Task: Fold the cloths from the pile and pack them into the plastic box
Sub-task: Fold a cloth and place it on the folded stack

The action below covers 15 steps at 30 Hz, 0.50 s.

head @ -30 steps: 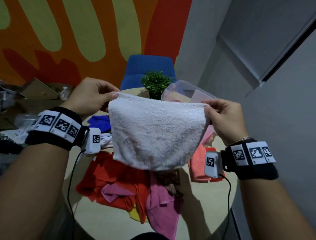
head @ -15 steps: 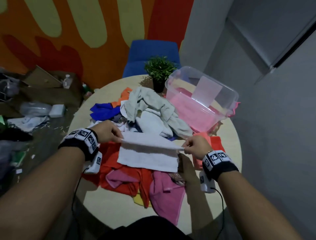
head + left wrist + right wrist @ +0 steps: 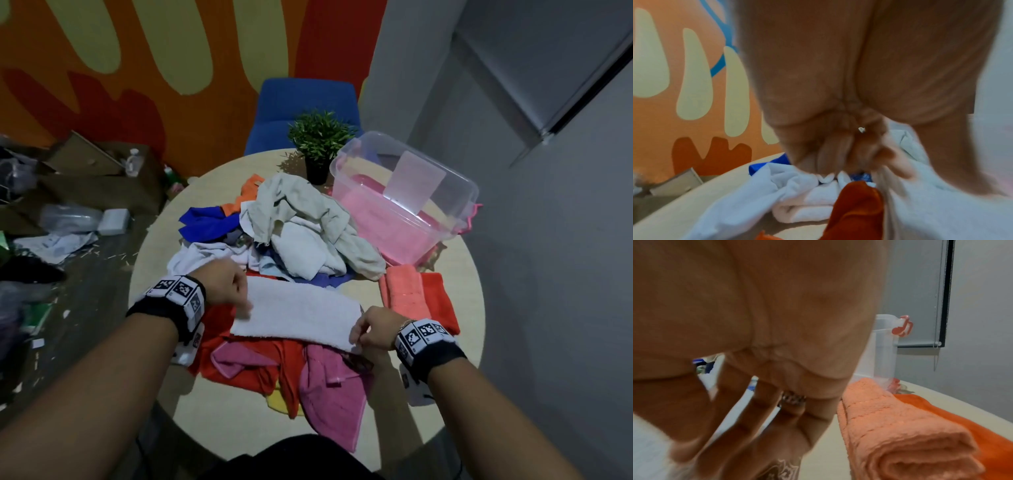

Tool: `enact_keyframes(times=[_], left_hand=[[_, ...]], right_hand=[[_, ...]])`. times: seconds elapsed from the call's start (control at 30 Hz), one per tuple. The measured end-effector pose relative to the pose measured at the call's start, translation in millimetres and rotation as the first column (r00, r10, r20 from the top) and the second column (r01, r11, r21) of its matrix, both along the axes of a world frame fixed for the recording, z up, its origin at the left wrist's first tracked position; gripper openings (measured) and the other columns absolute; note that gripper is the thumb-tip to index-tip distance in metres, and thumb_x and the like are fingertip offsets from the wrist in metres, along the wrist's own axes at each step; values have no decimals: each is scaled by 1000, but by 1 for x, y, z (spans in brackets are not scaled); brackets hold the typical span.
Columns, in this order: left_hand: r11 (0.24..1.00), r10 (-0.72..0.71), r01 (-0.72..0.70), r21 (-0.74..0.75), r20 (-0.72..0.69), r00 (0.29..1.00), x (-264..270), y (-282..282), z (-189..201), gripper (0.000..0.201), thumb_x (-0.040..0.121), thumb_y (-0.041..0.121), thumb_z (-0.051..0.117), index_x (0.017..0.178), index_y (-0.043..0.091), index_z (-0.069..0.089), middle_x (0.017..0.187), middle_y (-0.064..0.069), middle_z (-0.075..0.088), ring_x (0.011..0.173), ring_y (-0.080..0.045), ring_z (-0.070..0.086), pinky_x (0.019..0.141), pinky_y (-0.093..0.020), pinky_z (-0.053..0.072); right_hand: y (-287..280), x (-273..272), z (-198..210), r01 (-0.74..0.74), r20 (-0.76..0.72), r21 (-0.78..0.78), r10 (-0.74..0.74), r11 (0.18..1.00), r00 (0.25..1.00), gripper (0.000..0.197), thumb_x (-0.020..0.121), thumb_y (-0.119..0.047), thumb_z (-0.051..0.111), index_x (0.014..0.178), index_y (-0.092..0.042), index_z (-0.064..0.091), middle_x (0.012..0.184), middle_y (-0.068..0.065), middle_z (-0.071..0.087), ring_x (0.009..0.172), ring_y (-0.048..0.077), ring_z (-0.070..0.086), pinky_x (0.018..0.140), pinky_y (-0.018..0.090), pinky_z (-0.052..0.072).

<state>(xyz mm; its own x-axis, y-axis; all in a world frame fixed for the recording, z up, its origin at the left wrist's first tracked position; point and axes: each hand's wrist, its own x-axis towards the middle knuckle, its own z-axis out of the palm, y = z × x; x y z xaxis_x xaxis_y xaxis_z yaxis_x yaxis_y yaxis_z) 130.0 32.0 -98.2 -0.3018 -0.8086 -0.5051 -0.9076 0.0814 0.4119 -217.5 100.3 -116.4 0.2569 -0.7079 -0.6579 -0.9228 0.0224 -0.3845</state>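
we see the white cloth (image 3: pixel 301 313) lying flat as a long strip on top of the pile of cloths (image 3: pixel 274 260) on the round table (image 3: pixel 459 284), right in front of the person. the left hand (image 3: pixel 224 286) rests at the strip's left end with the fingers bent down onto it — we cannot tell if they really pinch it, because that part is blurry. the right hand (image 3: pixel 371 329) pinches the near right corner of the white cloth with curled fingers and thumb.

under the strip lie red cloths (image 3: pixel 239 368) and pink cloths (image 3: pixel 329 387). behind it sits a heap with a cream cloth (image 3: pixel 308 212) on top and a blue cloth (image 3: pixel 202 222) to the left. just beside the right hand lies a folded peach towel (image 3: pixel 404 291), touching a folded orange-red cloth (image 3: pixel 438 298).

the plastic box (image 3: pixel 455 192) stands open at the far right of the table — something pink lies inside it. a small potted plant (image 3: pixel 318 144) stands next to the box, and a blue chair (image 3: pixel 305 102) is behind the table.
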Motion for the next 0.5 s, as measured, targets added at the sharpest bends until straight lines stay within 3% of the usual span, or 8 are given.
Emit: enact_keyframes(times=[0.07, 0.13, 0.17, 0.27, 0.37, 0.43, 0.5], left_hand=[[969, 154, -154, -194, -17, 988, -5, -5, -5, 36, 76, 44, 82, 98, 19, 68, 95, 0, 69, 83, -15, 62, 69, -28, 48], [978, 114, -101, -180, 64, 991, -12, -5, -13, 59, 80, 55, 74, 126, 21, 60, 116, -2, 64, 103, -23, 62, 85, -34, 52], [987, 63, -44, -153, 125, 990, -14, -3, -18, 61, 81, 56, 71, 130, 21, 60, 121, -4, 64, 106, -25, 62, 88, -36, 52], [964, 78, -37, -264, 146, 986, -21, 3, -21, 28, 88, 43, 67, 100, 18, 70, 104, -7, 68, 86, -23, 59, 74, -34, 50], [883, 46, -7, -469, 72, 996, -29, 4, -14, 17, 91, 32, 67, 87, 16, 73, 92, -5, 68, 86, -25, 62, 68, -33, 46], [873, -30, -19, -488, -93, 995, -38, 4, 2, 11, 91, 28, 68, 89, 18, 73, 86, 0, 70, 82, -19, 64, 65, -31, 43], [905, -124, -20, -426, -308, 943, -51, 3, 29, 7, 92, 26, 69, 95, 21, 71, 83, 9, 68, 75, -1, 61, 64, -28, 43]], right_hand=[[-4, 8, -2, 45, 0, -85, -45, 995, 999, 15, 81, -16, 65, 71, -24, 72, 82, -7, 72, 82, 14, 66, 77, 28, 55], [-6, 17, -2, 52, -5, -153, -53, 987, 999, 14, 83, -16, 61, 73, -19, 70, 83, -1, 72, 80, 20, 65, 74, 31, 55], [-7, 23, -2, 36, -5, -187, -38, 982, 999, 14, 83, -17, 59, 77, -14, 71, 85, 3, 72, 81, 22, 65, 74, 33, 54], [-11, 37, 2, 9, 34, -313, 2, 950, 999, 12, 85, -16, 58, 80, -11, 67, 83, 2, 67, 79, 21, 58, 71, 32, 46], [-18, 50, 9, 97, 176, -422, -24, 901, 984, 5, 86, -16, 63, 90, -15, 65, 89, -2, 65, 80, 15, 54, 74, 28, 42], [-22, 56, 17, 168, 268, -470, -41, 867, 962, 33, 86, -23, 68, 117, -16, 60, 116, 1, 64, 101, 15, 58, 87, 27, 44], [-27, 65, 34, 191, 363, -457, -14, 869, 932, 74, 80, -32, 78, 143, -18, 42, 140, -2, 52, 124, 12, 49, 103, 28, 40]])
